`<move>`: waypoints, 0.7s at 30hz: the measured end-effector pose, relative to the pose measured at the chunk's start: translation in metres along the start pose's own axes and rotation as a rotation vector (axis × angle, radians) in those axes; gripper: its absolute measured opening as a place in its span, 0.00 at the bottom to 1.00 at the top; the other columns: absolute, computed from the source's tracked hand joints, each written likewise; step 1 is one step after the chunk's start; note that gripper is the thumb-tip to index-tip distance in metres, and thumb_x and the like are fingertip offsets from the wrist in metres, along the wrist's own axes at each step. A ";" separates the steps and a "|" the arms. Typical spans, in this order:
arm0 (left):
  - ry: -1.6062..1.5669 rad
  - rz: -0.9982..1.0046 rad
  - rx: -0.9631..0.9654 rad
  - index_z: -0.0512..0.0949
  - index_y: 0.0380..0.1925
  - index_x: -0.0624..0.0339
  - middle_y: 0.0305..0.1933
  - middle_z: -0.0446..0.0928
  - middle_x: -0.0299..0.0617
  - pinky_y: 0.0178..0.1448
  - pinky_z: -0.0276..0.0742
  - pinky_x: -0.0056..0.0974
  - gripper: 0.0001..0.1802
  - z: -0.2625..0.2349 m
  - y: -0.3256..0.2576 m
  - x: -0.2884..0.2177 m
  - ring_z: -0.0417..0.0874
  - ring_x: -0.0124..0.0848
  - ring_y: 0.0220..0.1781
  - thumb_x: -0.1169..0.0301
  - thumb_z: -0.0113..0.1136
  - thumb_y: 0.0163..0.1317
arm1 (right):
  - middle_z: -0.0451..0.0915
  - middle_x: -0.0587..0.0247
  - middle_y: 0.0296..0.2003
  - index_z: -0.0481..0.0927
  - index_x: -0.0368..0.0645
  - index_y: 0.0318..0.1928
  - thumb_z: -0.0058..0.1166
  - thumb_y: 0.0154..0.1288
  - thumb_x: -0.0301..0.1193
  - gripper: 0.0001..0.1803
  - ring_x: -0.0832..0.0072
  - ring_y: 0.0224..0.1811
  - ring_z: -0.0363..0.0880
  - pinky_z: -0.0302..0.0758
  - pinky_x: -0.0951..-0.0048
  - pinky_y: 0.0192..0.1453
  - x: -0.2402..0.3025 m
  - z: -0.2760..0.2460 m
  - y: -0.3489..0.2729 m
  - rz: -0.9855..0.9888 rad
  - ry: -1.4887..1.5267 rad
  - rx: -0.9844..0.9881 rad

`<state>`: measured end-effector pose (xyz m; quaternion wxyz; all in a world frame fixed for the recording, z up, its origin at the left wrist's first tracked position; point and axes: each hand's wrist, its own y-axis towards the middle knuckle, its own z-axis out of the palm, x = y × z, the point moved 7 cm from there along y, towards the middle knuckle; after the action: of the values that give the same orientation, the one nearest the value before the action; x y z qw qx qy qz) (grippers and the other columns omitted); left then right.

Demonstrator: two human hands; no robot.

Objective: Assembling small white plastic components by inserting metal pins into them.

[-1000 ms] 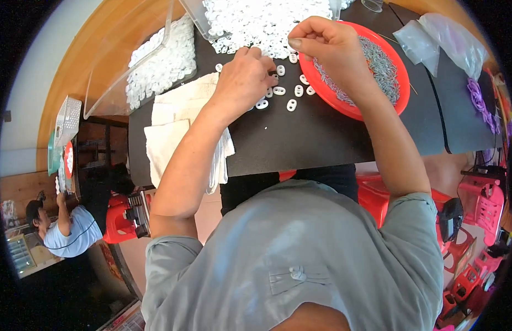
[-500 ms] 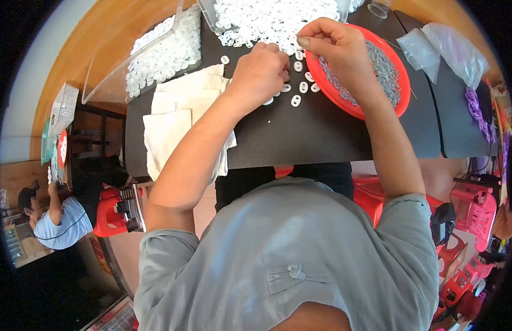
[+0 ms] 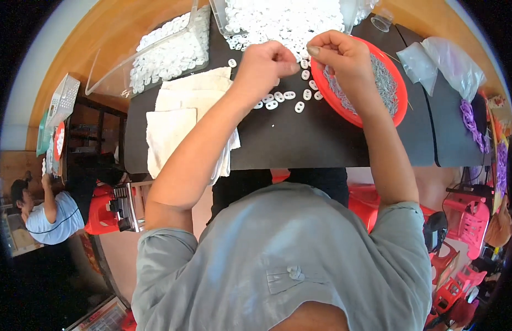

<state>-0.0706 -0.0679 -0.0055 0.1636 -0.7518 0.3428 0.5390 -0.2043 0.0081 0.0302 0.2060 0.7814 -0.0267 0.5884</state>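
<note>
My left hand (image 3: 267, 67) hovers over the dark table, thumb and fingers closed in a pinch; whatever is between them is too small to make out. Below it lie several loose white oval pieces (image 3: 289, 95), each with two holes. A large heap of the same white pieces (image 3: 286, 25) spills toward both hands. Thumb and forefinger of my right hand (image 3: 344, 58) are also pressed together, and I cannot see what they hold. This hand is above the left part of a red basin (image 3: 344, 114) filled with small thin grey pieces (image 3: 384, 83).
Clear bins, one with white pieces (image 3: 173, 52), stand at the back. Folded cream cloths (image 3: 170, 129) lie at the left. Plastic bags (image 3: 457, 66), a clear cup (image 3: 381, 21) and purple cord (image 3: 472, 124) are on the right. A person (image 3: 54, 212) sits at far left.
My left hand has lifted off the loose white pieces and its fingers have come together in a pinch. My right hand stays pinched by the basin. The whole view has shifted slightly.
</note>
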 end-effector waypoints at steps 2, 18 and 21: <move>-0.576 -0.124 -0.023 0.78 0.35 0.68 0.26 0.76 0.38 0.22 0.64 0.27 0.06 -0.005 0.000 0.002 0.71 0.24 0.18 0.75 0.61 0.61 | 0.76 0.72 0.24 0.81 0.36 0.36 0.57 0.62 0.26 0.05 0.88 0.24 0.69 0.61 0.84 0.28 0.003 0.005 -0.003 0.065 0.048 0.009; -0.933 -0.255 -0.106 0.78 0.34 0.66 0.21 0.74 0.38 0.18 0.59 0.29 0.10 -0.016 -0.010 0.018 0.70 0.23 0.16 0.73 0.68 0.57 | 0.78 0.69 0.24 0.80 0.36 0.37 0.58 0.63 0.28 0.07 0.85 0.23 0.74 0.61 0.84 0.24 -0.004 0.046 -0.008 0.245 0.214 -0.049; -0.974 -0.270 -0.170 0.77 0.34 0.66 0.23 0.75 0.39 0.19 0.59 0.29 0.09 -0.015 -0.011 0.021 0.72 0.23 0.18 0.74 0.66 0.58 | 0.78 0.70 0.25 0.80 0.37 0.38 0.58 0.63 0.28 0.07 0.85 0.24 0.74 0.62 0.85 0.25 -0.003 0.047 -0.009 0.176 0.212 -0.112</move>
<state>-0.0483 -0.0768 -0.0210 0.3108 -0.4616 0.0816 0.8269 -0.1597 -0.0010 0.0140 0.1986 0.6967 -0.1058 0.6811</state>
